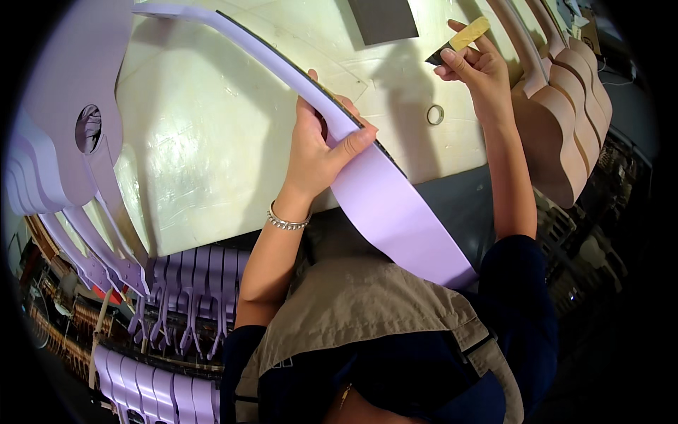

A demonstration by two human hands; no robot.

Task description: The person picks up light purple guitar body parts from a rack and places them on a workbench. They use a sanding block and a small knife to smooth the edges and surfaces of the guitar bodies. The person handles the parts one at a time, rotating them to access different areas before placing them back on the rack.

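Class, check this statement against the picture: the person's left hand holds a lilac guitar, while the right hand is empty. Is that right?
Not quite: the right hand is not empty. The head view shows it holding a small yellow-and-black tool. The left hand does hold the lilac guitar.

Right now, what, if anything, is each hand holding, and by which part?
Left grip: lilac guitar-shaped instrument, where neck meets body. Right grip: small yellow-and-dark tool, near where the colours meet.
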